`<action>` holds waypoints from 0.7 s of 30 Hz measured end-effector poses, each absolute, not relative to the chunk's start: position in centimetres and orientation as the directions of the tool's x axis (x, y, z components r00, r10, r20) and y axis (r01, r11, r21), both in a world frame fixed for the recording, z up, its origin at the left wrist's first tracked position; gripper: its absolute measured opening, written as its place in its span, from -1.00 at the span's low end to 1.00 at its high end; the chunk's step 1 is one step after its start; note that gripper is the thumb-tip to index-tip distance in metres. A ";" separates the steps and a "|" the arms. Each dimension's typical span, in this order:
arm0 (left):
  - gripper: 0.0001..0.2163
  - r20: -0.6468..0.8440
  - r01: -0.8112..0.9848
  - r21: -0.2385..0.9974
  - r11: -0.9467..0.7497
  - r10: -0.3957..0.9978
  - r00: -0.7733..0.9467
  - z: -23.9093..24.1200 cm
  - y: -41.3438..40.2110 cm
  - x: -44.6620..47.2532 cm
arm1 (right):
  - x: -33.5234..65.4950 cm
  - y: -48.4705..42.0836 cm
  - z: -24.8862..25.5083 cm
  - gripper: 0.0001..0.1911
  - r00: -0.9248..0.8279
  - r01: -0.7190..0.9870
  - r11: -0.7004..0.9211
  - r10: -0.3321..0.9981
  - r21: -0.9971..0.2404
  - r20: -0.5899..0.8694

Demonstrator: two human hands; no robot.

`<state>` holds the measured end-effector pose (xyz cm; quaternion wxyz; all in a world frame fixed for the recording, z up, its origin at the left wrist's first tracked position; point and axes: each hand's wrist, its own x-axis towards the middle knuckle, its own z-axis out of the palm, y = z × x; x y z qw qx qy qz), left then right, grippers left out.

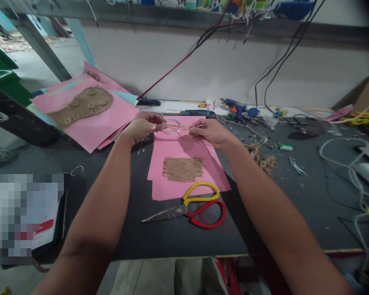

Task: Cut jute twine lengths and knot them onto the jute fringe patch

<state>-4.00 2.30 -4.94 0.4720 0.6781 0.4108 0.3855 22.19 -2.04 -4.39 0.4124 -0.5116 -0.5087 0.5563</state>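
Observation:
Thin strands of brown twine (180,128) stretch between my two hands above the far part of some pink paper (184,146). My left hand (145,126) pinches one end of them, and my right hand (209,130) pinches the other. Behind the strands, on the paper, is a pale ring (173,121), perhaps a tape roll. Nearer to me, a block of twine laid in close rows (183,169) lies on the same paper. Scissors (184,208) with one yellow and one red handle rest below it, blades pointing left.
Pink sheets with a larger twine shape (86,102) lie at the back left, beside a dark cylinder (21,114). A blue glue gun (236,107) and a cutter (198,113) are at the back. Tangled twine (264,163) and a white cable (355,176) lie on the right.

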 end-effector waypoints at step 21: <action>-0.72 0.151 0.146 0.968 -0.207 0.934 0.323 -5.5 2.6 -3.9 | 22.7 -1.8 -4.6 -0.84 -0.135 -0.014 -0.165 0.977 -0.986 -0.162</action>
